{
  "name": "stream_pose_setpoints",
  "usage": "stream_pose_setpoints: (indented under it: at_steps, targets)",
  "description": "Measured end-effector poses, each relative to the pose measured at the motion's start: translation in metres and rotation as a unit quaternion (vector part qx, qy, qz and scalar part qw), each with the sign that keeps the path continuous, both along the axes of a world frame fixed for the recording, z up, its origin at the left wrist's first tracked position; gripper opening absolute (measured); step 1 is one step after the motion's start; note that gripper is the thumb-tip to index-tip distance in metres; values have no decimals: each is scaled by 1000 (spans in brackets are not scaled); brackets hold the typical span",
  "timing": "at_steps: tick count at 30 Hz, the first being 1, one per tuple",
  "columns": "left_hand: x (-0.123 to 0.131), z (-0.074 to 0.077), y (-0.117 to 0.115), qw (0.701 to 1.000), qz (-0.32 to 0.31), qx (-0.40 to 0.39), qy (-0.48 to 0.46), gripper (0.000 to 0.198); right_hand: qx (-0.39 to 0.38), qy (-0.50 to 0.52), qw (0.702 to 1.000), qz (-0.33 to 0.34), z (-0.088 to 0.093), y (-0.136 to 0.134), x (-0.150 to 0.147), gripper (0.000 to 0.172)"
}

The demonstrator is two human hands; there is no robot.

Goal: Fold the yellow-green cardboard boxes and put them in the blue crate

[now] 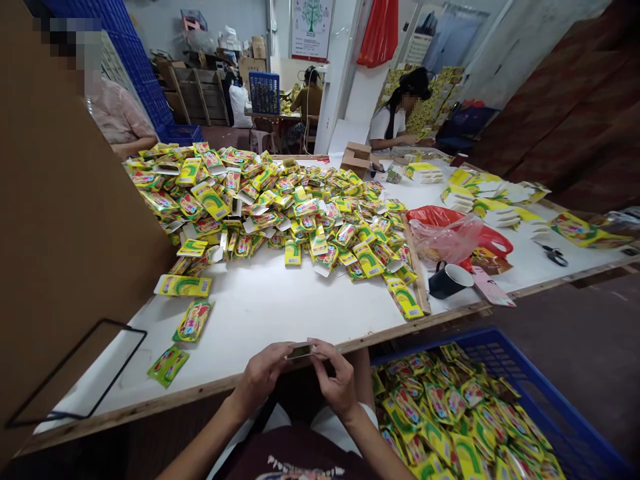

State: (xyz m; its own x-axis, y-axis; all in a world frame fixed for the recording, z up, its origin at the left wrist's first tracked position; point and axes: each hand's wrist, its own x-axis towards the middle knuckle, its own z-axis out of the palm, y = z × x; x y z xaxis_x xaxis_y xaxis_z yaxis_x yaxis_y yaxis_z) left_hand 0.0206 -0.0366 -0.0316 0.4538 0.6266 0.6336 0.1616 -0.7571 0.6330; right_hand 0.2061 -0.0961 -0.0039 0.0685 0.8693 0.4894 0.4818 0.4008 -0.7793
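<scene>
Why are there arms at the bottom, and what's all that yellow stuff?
There's no machine here, just a person using bare hands. This one picture comes from a camera on their head, looking forward and down, so you see their own arms. The left hand and right hand hold what looks like a small box, seen end-on. On the white table lies a heap of yellow boxes, with a mug to the right. The blue crate holds more.

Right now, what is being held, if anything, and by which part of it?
What looks like a small box: the left grip has its left edge, the right grip its right edge.
</scene>
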Motion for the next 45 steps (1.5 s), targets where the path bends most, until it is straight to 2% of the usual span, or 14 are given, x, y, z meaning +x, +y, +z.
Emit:
stream_pose_setpoints:
  at_steps: [3, 6, 9, 13, 16, 19, 24, 28, 38, 45]
  targets:
    - [2, 4, 3, 999, -13, -35, 9, 34, -28, 11, 1000, -3, 4, 10, 0, 18]
    - [9, 14, 20, 992, 17, -128, 3, 22, -77, 47, 996, -24, 8, 38, -2, 13]
    - [20, 21, 46, 966, 49, -252, -42, 17, -141, 88, 986, -31, 4, 75, -2, 12]
    - [28, 19, 64, 939, 29, -328, -93, 23, -171, 118, 978, -13, -8, 102, -1, 13]
    - [27, 17, 61, 931, 26, -348, -110, 22, -179, 123, 976, 13, -12, 100, 0, 17]
    - [27, 20, 55, 929, 34, -352, -111, 22, -188, 119, 974, 34, -6, 93, 0, 18]
    - [32, 24, 53, 917, 83, -372, -119, 22, -188, 109, 976, 11, 7, 95, -4, 21]
    - [37, 23, 58, 913, 104, -375, -123, 22, -199, 112, 974, 1, 10, 102, -6, 22]
    - [35, 30, 64, 920, 105, -366, -90, 27, -212, 147, 966, -5, 2, 105, -5, 26]
    - [32, 35, 68, 929, 89, -355, -61, 27, -216, 159, 963, 7, 5, 102, -3, 26]
